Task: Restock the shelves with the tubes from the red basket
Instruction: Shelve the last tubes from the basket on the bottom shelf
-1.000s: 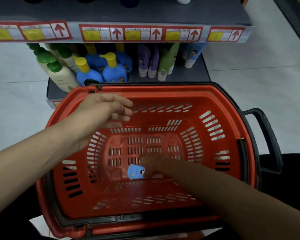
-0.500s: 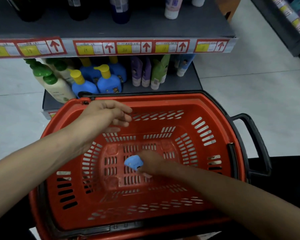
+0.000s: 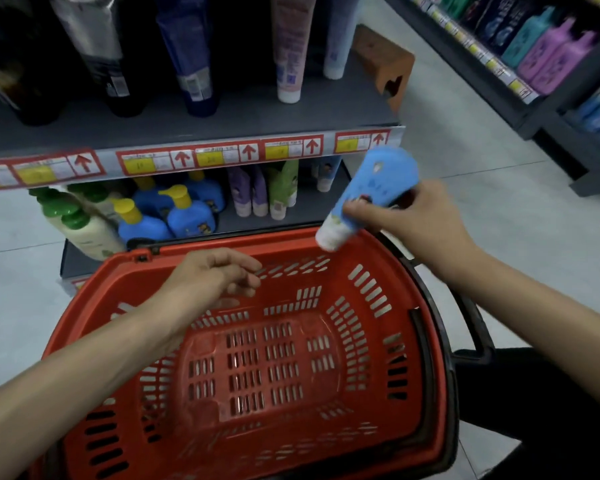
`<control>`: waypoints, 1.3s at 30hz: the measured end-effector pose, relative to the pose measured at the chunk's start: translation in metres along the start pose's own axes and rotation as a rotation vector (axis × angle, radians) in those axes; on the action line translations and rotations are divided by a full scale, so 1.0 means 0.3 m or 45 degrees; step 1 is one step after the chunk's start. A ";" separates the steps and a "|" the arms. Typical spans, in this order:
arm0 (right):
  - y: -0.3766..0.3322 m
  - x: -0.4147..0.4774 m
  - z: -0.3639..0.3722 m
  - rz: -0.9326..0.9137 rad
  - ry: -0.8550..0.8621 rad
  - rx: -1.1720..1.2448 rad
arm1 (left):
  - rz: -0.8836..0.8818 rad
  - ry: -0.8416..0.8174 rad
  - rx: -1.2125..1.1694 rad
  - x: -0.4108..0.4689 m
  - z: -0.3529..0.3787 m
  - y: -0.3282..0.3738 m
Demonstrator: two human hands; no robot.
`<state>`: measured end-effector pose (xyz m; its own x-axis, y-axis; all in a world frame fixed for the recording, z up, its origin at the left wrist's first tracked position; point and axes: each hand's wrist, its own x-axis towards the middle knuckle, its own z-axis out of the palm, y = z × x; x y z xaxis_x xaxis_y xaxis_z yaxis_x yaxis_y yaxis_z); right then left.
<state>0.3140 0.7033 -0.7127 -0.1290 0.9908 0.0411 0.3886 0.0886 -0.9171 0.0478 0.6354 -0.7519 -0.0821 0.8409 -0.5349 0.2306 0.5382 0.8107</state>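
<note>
Right hand (image 3: 416, 216) gripping blue tube (image 3: 368, 195) white cap down above red basket (image 3: 426, 341) far rim, left hand (image 3: 215, 275) hovering inside, fingers loosely curled, holding nothing

- Looks from the person's head, forward and steeply down, in one wide-angle view.
- Hangs close over the red basket (image 3: 291, 242), near enough that its near rim runs off the bottom edge.
- Takes in both forearms entering from the bottom corners, with the left hand (image 3: 212, 275) over the basket's far-left part and the right hand (image 3: 413, 216), gripping a blue tube (image 3: 371, 188), higher up beyond the far-right rim.
- Faces the shelf (image 3: 222, 119) straight ahead, cutting off its goods at the top edge and seeing the lower shelf (image 3: 229, 220) beneath.
- Catches pale floor (image 3: 465, 150) on both sides and a second shelving unit (image 3: 534, 98) at the upper right, slanted by the lens.
</note>
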 end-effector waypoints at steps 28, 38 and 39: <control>0.493 0.631 0.228 0.140 -0.054 -0.813 | -0.181 -0.012 -0.024 0.111 -0.014 -0.053; 0.543 0.699 0.322 0.082 0.111 -0.789 | -0.204 -0.019 -0.004 0.132 -0.034 -0.070; 0.541 0.701 0.322 0.107 0.095 -0.798 | -0.200 -0.022 0.000 0.133 -0.034 -0.071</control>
<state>0.2619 0.9160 -0.8912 -0.0196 0.9994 0.0274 0.8578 0.0309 -0.5130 0.0299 0.6579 -0.7881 -0.1008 0.7453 -0.6590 0.2164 0.6630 0.7167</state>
